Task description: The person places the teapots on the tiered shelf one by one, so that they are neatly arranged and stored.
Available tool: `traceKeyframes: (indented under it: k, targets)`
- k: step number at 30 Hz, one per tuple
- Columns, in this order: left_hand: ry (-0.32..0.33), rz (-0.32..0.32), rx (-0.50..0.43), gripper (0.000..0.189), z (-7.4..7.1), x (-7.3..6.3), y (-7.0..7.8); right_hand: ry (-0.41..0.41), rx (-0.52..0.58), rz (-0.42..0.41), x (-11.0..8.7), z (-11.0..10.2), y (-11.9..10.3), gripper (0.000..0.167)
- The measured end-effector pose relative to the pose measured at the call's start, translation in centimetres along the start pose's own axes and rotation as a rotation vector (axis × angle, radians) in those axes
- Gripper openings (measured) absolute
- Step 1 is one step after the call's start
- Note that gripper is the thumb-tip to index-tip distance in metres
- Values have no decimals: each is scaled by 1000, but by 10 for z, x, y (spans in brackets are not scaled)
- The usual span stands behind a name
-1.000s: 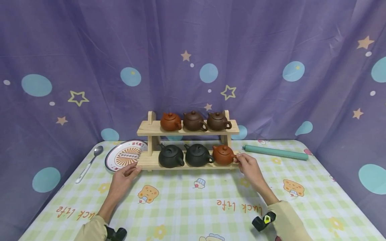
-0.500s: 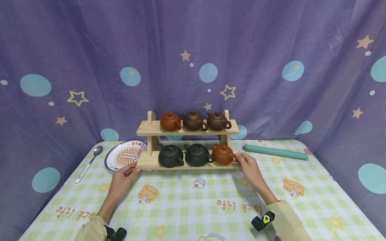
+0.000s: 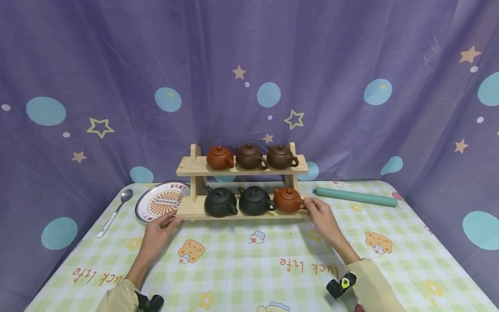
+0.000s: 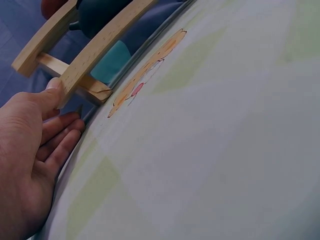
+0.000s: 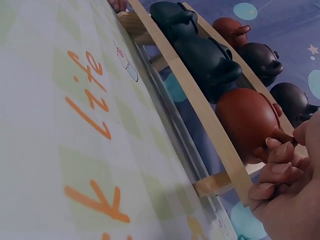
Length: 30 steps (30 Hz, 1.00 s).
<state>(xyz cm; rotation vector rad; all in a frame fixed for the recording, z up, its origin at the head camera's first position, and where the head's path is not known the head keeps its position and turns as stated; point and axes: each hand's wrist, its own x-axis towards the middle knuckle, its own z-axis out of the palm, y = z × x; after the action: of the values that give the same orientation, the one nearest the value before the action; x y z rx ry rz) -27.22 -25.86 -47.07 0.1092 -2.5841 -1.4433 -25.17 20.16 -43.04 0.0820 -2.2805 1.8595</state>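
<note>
A two-tier wooden shelf (image 3: 241, 216) stands at the back of the table with small teapots on both tiers. My left hand (image 3: 157, 234) grips the left end of its lower board, thumb on the front edge (image 4: 75, 75) and other fingers curled beneath. At the lower right sits a reddish-brown teapot (image 3: 287, 200); my right hand (image 3: 322, 219) pinches its handle, fingertips partly hiding it. The teapot rests upright on the board. Beside it are two black teapots, one in the middle (image 3: 255, 201) and one on the left (image 3: 220, 202).
On the upper tier are an orange-brown teapot (image 3: 220, 157) and two dark brown ones (image 3: 250, 157). A patterned plate (image 3: 146, 201) lies left of the shelf, partly behind it, with a spoon (image 3: 115, 212) farther left. A green rolled tube (image 3: 356, 196) lies to the right.
</note>
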Motion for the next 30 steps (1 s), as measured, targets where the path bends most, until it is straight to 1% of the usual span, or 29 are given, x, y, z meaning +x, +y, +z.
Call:
traceKeyframes:
  k: [4,8,13,18,21,26,30]
  targets:
    - [0,3,-1,61,1,-1,1,-20,-12,14,-1,-3,1,37]
    - [2,14,-13,61,1,-1,2,-35,-59,23,-3,-9,1,36]
    - [12,15,-14,62,-1,0,3,-42,-114,8,-6,-18,1,36]
    - [1,-2,-18,63,-4,-3,3,-51,-175,-8,-10,-30,7,40]
    - [-1,10,-22,59,-7,-5,6,-52,-250,-38,-15,-39,10,41]
    - [-2,107,-5,52,-17,-8,12,-42,-466,-152,-28,-60,11,39]
    - [6,182,87,54,-29,-12,15,-37,-648,-235,-37,-76,12,38]
